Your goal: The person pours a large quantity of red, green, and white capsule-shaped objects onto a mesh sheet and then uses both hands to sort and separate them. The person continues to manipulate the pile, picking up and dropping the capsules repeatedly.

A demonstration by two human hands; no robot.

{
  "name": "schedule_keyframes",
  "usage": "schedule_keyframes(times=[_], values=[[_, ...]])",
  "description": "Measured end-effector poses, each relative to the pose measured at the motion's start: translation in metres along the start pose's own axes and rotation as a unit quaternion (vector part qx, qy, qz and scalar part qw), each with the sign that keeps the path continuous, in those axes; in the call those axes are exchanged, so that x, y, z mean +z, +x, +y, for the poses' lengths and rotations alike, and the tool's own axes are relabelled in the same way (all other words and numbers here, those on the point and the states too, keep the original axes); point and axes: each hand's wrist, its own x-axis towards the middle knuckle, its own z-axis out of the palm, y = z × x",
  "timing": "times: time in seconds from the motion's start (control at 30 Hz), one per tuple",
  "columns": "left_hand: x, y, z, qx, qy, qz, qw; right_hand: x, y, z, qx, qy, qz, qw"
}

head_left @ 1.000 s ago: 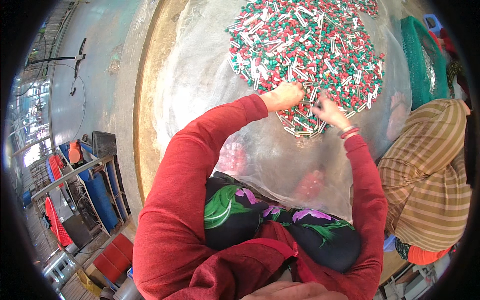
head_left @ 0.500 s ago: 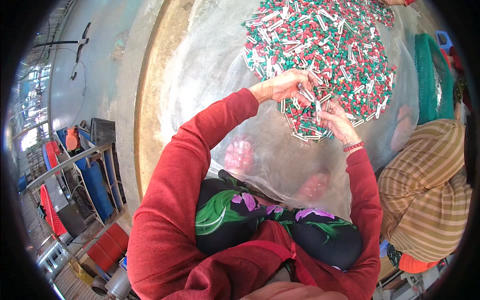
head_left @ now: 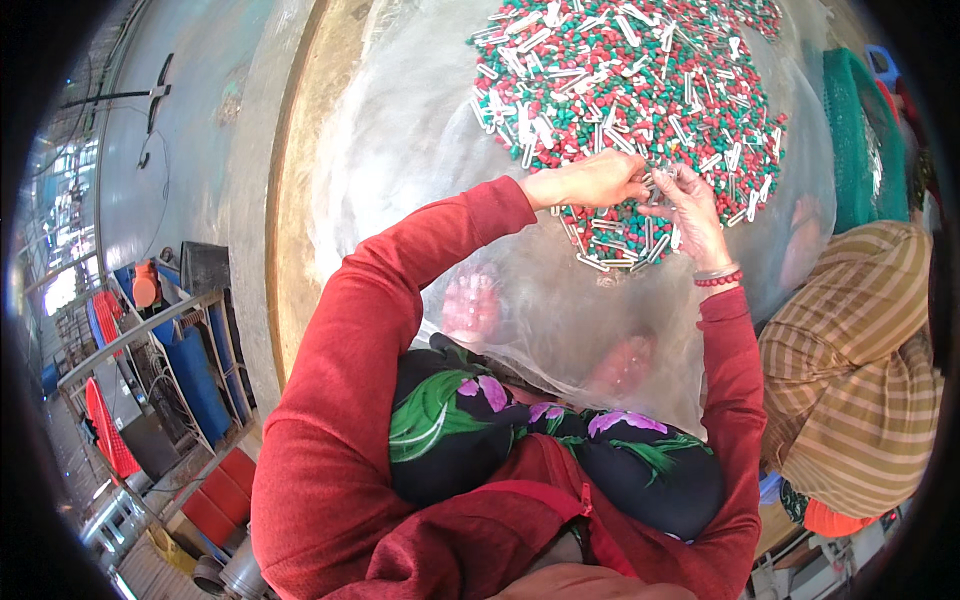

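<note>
Over the near part of a spread-out heap of small red and green pieces (head_left: 650,95), my two hands meet fingertip to fingertip. Mixed into the heap are slim white oblong pieces (head_left: 627,30), some looking like narrow loops. My left hand (head_left: 602,181) is closed in a pinch, its back turned up, so whatever it grips is hidden. Facing it, my right hand (head_left: 692,208) pinches a small whitish piece between thumb and finger, partly covered by the fingers. Under the heap lies a translucent plastic sheet (head_left: 400,150).
My bare feet show through the sheet's near part. A green mesh basket (head_left: 862,150) stands at the far right. Close on my right is a person in striped cloth (head_left: 850,350). Along the left runs a raised ledge (head_left: 290,190), with racks and a red container (head_left: 215,495) beyond.
My hands have come together, the left moving right and turning its back up. The slim whitish pieces that showed between the fingers are now mostly covered. The other person's hand has left the top right.
</note>
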Motion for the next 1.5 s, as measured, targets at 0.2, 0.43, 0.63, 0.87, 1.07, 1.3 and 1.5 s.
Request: schedule_keyframes(times=[0.2, 0.43, 0.63, 0.87, 1.07, 1.3, 1.5], values=[[-0.055, -0.007, 0.026, -0.124, -0.428, -0.214, 0.869, -0.051, -0.022, -0.042, -0.049, 0.019, 0.002, 0.999], [-0.048, -0.015, 0.009, 0.023, -0.768, -0.135, 0.626, -0.090, -0.044, -0.019, 0.081, -0.061, 0.034, 0.994], [-0.021, 0.009, 0.014, -0.151, -0.809, -0.066, 0.564, -0.077, -0.014, 0.059, -0.055, -0.671, 0.102, 0.732], [0.029, 0.000, -0.013, -0.076, 0.014, -0.088, 0.993, -0.076, -0.020, 0.013, 0.050, 0.015, 0.052, 0.997], [0.075, -0.020, -0.038, 0.071, 0.374, -0.119, 0.917, -0.084, -0.044, -0.032, -0.054, 0.213, -0.117, 0.968], [0.042, -0.010, -0.034, -0.026, 0.268, -0.093, 0.958, -0.107, -0.034, 0.022, -0.018, -0.492, 0.063, 0.868], [-0.002, -0.004, -0.010, -0.193, -0.331, -0.118, 0.916, -0.101, -0.010, 0.045, 0.005, -0.661, 0.098, 0.744]])
